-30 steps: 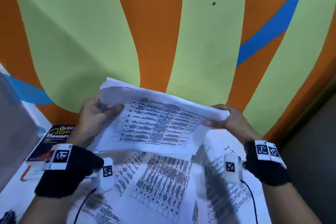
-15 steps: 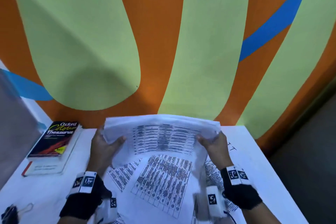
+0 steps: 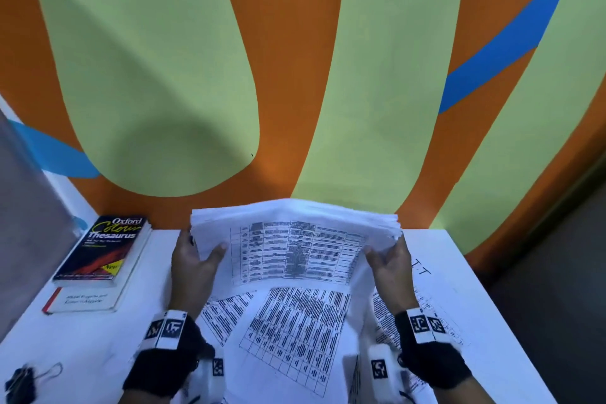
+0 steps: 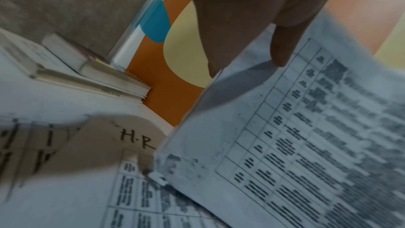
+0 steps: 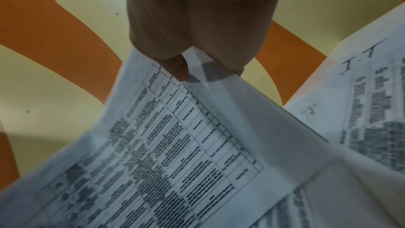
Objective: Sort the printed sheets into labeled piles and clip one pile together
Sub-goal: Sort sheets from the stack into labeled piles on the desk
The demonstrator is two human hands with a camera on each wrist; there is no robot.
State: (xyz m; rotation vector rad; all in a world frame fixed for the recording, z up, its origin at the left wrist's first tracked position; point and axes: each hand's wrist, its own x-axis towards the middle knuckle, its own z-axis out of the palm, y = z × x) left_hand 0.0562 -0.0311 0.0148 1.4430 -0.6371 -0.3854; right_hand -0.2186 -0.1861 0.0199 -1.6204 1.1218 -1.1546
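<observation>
A stack of printed sheets (image 3: pixel 295 239) with tables stands tilted above the white table (image 3: pixel 82 338). My left hand (image 3: pixel 193 259) grips its left edge, thumb on the front; the thumb (image 4: pixel 282 48) lies on the sheet (image 4: pixel 295 136) in the left wrist view. My right hand (image 3: pixel 387 259) grips the right edge, pinching the paper (image 5: pixel 175 145) between thumb (image 5: pixel 175 65) and fingers. More printed sheets (image 3: pixel 295 331) lie flat under the stack. A handwritten "H.R" label (image 4: pixel 137 139) marks the table at left, an "I.T" label (image 5: pixel 359 58) a sheet at right.
A black Oxford thesaurus (image 3: pixel 101 246) lies on another book (image 3: pixel 82 300) at the table's back left. A black binder clip (image 3: pixel 23 380) sits at the front left corner. An orange, green and blue wall (image 3: pixel 295 75) rises directly behind the table.
Both hands have lowered the stack toward the table and brought it more upright. The view has tilted down, showing more of the table, the books and the clip.
</observation>
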